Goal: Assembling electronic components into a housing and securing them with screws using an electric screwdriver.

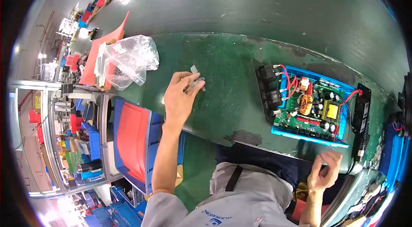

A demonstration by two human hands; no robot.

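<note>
My left hand (179, 99) is over the green tabletop, left of centre. Its thumb and fingers pinch small clear plastic pieces (196, 83), whose exact kind I cannot make out. Low at the right, my right hand (325, 171) hovers by the near table edge, fingers loosely curled with the thumb apart; nothing shows in it. Beyond that hand lies a circuit board (315, 107) with coils, capacitors and a yellow transformer, set in an open blue metal housing (296, 134). Red wires run from it to a black end panel (269, 89) at its left and another black panel (362, 117) at its right.
At the table's far left are a clear plastic bag (133, 61) and a red sheet (101, 55). Below them stands a blue bin (148, 149) with a red liner. Metal shelving (51, 141) with assorted parts fills the left side. Chipped paint marks the near table edge.
</note>
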